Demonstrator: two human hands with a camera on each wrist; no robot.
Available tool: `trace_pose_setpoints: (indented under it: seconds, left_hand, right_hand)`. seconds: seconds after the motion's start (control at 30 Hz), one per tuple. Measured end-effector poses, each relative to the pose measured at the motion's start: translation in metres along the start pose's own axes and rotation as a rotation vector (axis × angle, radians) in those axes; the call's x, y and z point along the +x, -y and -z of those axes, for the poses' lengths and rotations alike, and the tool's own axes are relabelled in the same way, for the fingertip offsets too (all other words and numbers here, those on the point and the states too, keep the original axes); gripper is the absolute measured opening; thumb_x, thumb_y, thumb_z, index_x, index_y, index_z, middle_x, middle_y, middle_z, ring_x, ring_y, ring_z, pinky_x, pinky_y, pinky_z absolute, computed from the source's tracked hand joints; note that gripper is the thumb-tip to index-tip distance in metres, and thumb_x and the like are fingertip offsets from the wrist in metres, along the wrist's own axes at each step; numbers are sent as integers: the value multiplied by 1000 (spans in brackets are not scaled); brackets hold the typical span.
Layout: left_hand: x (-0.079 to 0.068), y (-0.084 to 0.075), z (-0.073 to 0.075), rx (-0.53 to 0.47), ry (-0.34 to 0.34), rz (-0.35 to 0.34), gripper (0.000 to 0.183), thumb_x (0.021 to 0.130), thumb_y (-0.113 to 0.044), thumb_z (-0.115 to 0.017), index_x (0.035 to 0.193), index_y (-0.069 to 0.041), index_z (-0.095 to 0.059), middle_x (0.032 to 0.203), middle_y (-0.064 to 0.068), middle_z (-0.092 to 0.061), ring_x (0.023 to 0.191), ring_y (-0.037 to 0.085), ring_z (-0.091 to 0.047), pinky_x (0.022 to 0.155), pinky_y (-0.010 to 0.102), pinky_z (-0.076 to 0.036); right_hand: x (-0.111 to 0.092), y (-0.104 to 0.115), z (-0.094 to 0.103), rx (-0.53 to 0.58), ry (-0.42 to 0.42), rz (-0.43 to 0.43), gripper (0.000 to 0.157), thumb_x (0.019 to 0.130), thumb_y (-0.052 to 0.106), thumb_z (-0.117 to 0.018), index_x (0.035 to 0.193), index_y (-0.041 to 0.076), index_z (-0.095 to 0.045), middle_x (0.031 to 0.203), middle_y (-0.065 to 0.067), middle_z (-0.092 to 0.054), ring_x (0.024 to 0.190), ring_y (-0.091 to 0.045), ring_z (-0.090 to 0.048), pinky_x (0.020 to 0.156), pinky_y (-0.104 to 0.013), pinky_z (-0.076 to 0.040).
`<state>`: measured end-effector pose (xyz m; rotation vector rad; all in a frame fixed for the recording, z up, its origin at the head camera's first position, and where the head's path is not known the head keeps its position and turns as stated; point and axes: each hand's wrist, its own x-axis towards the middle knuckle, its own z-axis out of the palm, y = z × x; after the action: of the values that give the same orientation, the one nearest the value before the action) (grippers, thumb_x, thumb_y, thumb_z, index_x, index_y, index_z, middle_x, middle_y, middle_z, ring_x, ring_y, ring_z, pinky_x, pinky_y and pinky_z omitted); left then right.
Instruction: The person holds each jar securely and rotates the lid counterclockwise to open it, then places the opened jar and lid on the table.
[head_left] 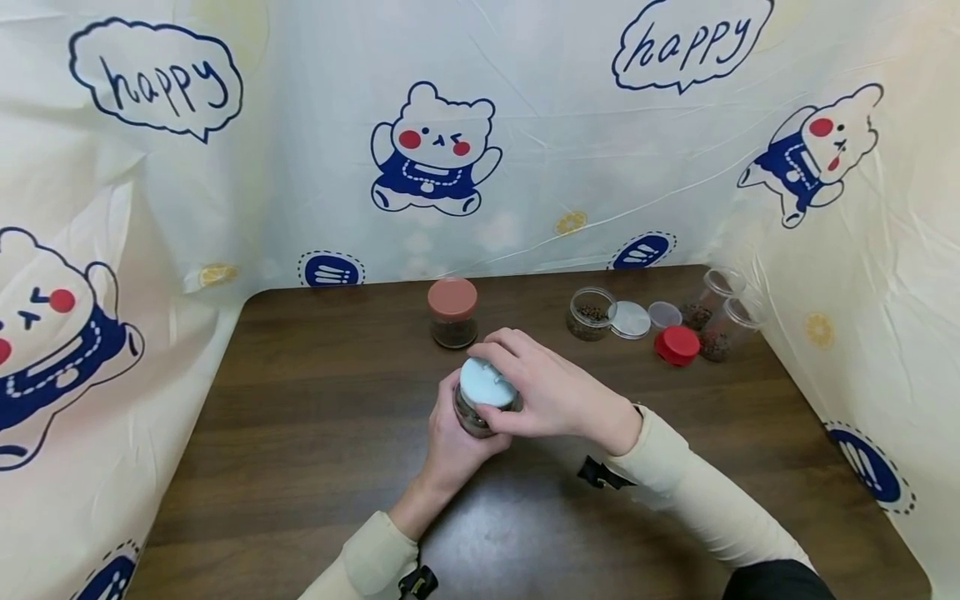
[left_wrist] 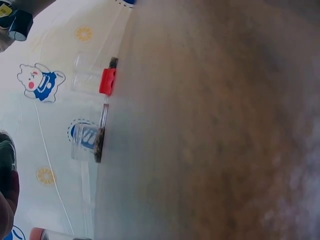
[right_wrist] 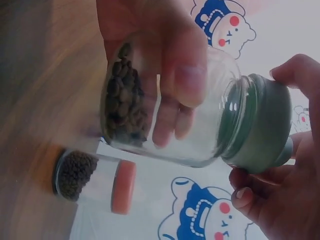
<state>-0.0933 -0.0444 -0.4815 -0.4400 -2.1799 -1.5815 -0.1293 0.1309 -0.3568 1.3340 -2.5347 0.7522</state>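
Note:
A clear glass jar [right_wrist: 122, 107] with dark brown beans, like coffee beans, at its bottom is held up over the table. My left hand [head_left: 456, 442] grips the jar's body, thumb and fingers around the glass. On its mouth sits a pale blue-green lid [head_left: 483, 382] with a small tab at the rim. From above, my right hand [head_left: 558, 387] holds this lid by its edge between thumb and fingers. In the left wrist view only a bit of a hand [left_wrist: 7, 210] shows at the left edge.
A jar with a pink lid [head_left: 452, 300], partly filled with dark grains, stands behind the hands. Farther right are an uncovered jar [head_left: 591, 317] of dark pieces, a white lid [head_left: 631, 320], a clear lid [head_left: 664, 314], a red lid [head_left: 678, 345] and two clear containers [head_left: 729, 327]. A printed curtain borders the table.

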Motion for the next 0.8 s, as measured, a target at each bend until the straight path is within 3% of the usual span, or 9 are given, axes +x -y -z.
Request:
trace_pose_setpoints:
  seconds: [0.17, 0.37, 0.5, 0.63, 0.8]
  left_hand:
    - [-1, 1, -1, 0, -9, 3, 88, 63, -18, -89, 139, -1, -47, 129, 16, -64, 111, 31, -65, 89, 50, -55]
    - [0, 2, -1, 11, -21, -27, 88, 65, -20, -91, 140, -2, -47, 131, 15, -64, 112, 30, -65, 92, 47, -55]
    - [2, 1, -2, -35, -36, -30, 93, 62, -18, -94, 141, -3, -48, 132, 14, -64, 114, 30, -65, 96, 44, -53]
    - [4, 0, -2, -83, -62, -31, 93, 61, -19, -96, 141, -3, -49, 130, 16, -66, 116, 31, -65, 100, 38, -51]
    - [5, -2, -1, -84, -74, -38, 90, 65, -22, -95, 140, -2, -49, 131, 17, -65, 118, 28, -64, 104, 29, -48]
  right_hand:
    - [-1, -1, -2, -1, -5, 10, 57, 90, 35, -74, 136, 5, -58, 125, -9, -57, 108, -18, -57, 89, -31, -54]
    - [-4, -6, 3, 12, -63, 14, 55, 89, 34, -74, 134, 7, -58, 125, -7, -58, 106, -18, -59, 88, -31, -55]
    - [-9, -13, 10, 9, -113, -11, 54, 90, 35, -71, 134, 7, -58, 125, -8, -59, 106, -18, -59, 86, -33, -56]
    - [-19, -31, 17, 8, -160, -66, 52, 91, 35, -67, 134, 6, -59, 125, -9, -60, 105, -19, -58, 84, -37, -55]
    - [-44, -71, 21, 8, -184, -156, 52, 91, 33, -67, 135, 7, -58, 125, -10, -60, 105, -22, -57, 82, -41, -53]
